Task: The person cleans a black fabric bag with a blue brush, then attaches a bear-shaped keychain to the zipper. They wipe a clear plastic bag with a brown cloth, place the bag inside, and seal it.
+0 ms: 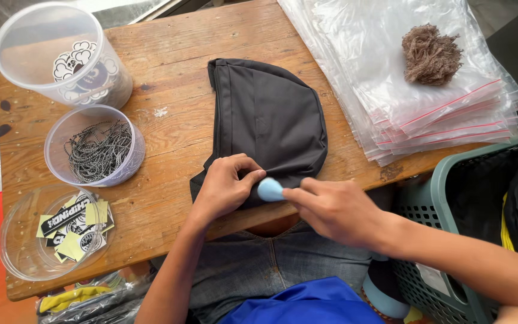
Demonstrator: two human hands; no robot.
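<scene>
While the left hand [226,186] pinches the near edge of the dark fabric bag [268,120] lying mid-table, the right hand [337,210] grips a small light-blue object [269,189] against it; a green basket [445,180] stands right.

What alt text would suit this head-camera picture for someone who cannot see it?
A left hand pinches the edge of a black bag on a wooden table, while the right hand holds a small blue object against it. Tubs and plastic bags lie around.
</scene>
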